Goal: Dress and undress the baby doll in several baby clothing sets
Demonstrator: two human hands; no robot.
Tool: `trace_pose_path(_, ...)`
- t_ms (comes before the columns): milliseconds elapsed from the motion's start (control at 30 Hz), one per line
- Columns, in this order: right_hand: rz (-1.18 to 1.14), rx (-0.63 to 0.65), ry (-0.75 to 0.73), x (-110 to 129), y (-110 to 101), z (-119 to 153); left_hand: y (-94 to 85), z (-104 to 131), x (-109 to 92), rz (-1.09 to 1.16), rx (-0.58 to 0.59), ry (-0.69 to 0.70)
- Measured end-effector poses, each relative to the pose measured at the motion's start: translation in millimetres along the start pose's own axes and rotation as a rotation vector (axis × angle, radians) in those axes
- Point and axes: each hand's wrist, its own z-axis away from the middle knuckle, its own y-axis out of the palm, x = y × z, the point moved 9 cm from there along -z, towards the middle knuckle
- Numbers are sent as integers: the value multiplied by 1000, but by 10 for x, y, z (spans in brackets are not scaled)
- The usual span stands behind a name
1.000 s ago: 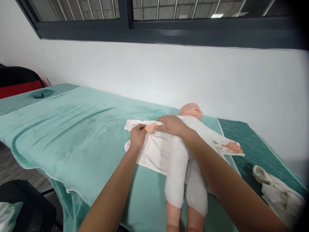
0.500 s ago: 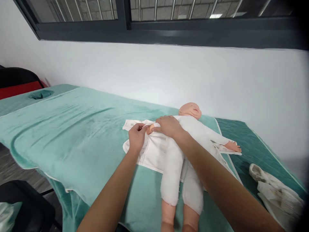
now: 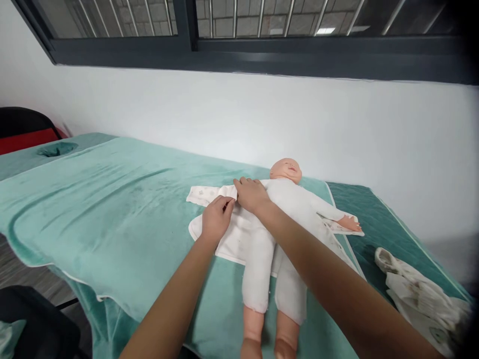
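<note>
A baby doll (image 3: 288,199) with a white cloth body lies on its back, its head toward the wall. Beneath it a white baby shirt (image 3: 235,239) is spread, with one patterned sleeve (image 3: 204,193) stretched out to the left. My left hand (image 3: 218,217) is closed in a pinch on the cloth at that sleeve's opening. Right beside it my right hand (image 3: 251,193) is wrapped over the doll's near-left arm, palm down. The doll's hand on that side is hidden by my fingers and the sleeve. Its other hand (image 3: 350,223) rests on the shirt's right sleeve.
A green sheet (image 3: 112,214) covers the bed, with a darker green quilted cover (image 3: 359,204) at the right. Crumpled white clothing (image 3: 415,289) lies there. A black chair (image 3: 33,319) stands at lower left. Behind the bed is a white wall (image 3: 224,114) below a barred window.
The doll's hand that showed between my hands is now out of sight. My right hand has shifted slightly left, and the sleeve is bunched up against it. The whole view has shifted slightly.
</note>
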Motion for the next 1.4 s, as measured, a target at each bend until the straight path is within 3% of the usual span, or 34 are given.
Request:
trace_pose_path(100,-122,-86,30,-269,-236,166,-139,52,116,-183,-132,-88)
trace_pose_path(200,-437,-412,209,-858,-563,575,-189,82,272,-357,-156,-231)
trace_pose_path(300,-567,-707,499,-1551,-581,1212,-129,81,356,-466,-73,-311)
trace_pose_path(367,-552,-706,679,-1885,-400,1553,-89,71,357,-498,-35,-311)
trace_pose_path(467,-526,-469,864,-2128,-55,1800,-54,48,336,-454,-23,-277)
trace_pose_path(533,-508,-334,904,-2134,68,1841,-42,22,312,-409,-21,-246)
trace_pose_path(600,-543,-282,888,-2081,115,1815,-46,-15,275,-394,-23,-223)
trace_pose_path(700,-817,-347,809,-2007,189,1724,-55,-88,163,-340,-22,-186)
trace_pose_path(867,-1385,-492,645,-1969,401,1552,28,-193,23,97,35,-264)
trace_pose_path(1033,-1609,-458,557,-1867,512,1427,194,-297,-103,337,84,-353)
trace_pose_path(1167,-1769,-434,556,-1715,502,1417,331,-422,-320,355,105,-318)
trace_pose_path(1267,-1866,-337,522,-1511,440,1407,369,-513,-461,328,112,-279)
trace_pose_path(1400,-1913,-127,469,-1237,386,1398,262,-589,-570,240,118,-220)
